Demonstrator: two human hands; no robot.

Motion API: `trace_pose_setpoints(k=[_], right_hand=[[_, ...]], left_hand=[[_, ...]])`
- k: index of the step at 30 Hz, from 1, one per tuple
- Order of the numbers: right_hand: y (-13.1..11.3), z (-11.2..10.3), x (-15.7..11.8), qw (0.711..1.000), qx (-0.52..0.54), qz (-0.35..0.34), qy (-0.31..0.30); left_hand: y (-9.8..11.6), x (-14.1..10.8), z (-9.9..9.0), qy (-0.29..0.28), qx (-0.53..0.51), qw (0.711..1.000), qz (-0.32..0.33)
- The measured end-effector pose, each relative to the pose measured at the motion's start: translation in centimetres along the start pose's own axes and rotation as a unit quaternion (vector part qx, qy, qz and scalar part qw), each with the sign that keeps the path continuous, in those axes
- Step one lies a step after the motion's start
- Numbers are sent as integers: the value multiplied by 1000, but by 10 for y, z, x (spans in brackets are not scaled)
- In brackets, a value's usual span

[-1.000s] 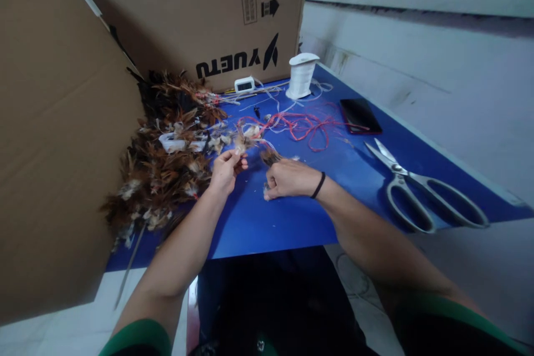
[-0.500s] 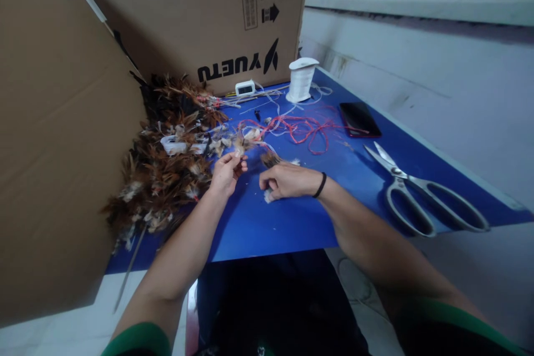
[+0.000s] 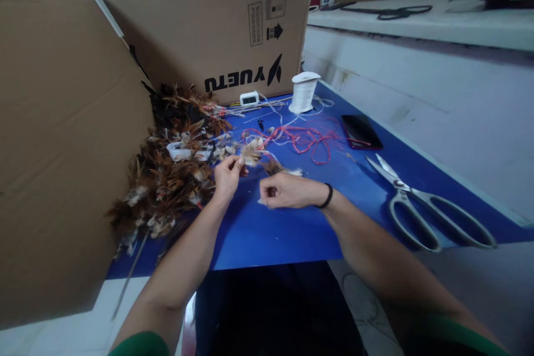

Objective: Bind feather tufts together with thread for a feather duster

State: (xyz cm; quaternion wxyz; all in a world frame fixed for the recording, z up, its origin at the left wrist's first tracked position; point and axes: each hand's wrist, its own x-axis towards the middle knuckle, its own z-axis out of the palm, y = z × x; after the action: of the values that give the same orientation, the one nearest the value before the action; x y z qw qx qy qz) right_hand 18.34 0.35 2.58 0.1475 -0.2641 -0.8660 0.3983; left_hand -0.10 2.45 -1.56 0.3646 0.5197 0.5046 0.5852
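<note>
Near the middle of the blue table, my left hand (image 3: 227, 177) is closed, thumb and forefinger pinching a small bunch of pale brown feathers (image 3: 251, 154). To its right, my right hand (image 3: 290, 190) is curled shut just above the tabletop. A wisp of white fluff (image 3: 262, 201) shows beneath its fingertips; the fingers hide the rest. Behind the right knuckles lies a brown feather tuft (image 3: 272, 167) with a white end. A big heap of brown feathers (image 3: 167, 172) spreads left of my left hand. Tangled pink string (image 3: 306, 139) lies beyond both hands.
Large scissors (image 3: 403, 184) lie partly open at right, near a dark phone (image 3: 361, 131). A white ribbon spool (image 3: 303, 93) and a small digital display (image 3: 249, 99) stand at the back. Cardboard (image 3: 179, 28) walls the back and left. Another pair of scissors (image 3: 392, 13) rests on the ledge.
The view has tilted up slightly, so the table sits lower. My left fingers have closed more over the feathers, and my right hand has curled tighter, with less fluff showing under it.
</note>
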Motion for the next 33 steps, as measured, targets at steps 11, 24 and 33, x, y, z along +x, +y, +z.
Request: trace_pose_setpoints(k=[11,24,33], right_hand=[[-1,-19,-1,926,238,28,292],[10,-13,7,934,-80,-47,346],[15,-6,10,948,-68,10,312]], left_hand=[[7,-7,-6,-61,275,927,249],[7,-14,-5,-116,392,859,309],[15,-18,-2,-129,395,845,335]])
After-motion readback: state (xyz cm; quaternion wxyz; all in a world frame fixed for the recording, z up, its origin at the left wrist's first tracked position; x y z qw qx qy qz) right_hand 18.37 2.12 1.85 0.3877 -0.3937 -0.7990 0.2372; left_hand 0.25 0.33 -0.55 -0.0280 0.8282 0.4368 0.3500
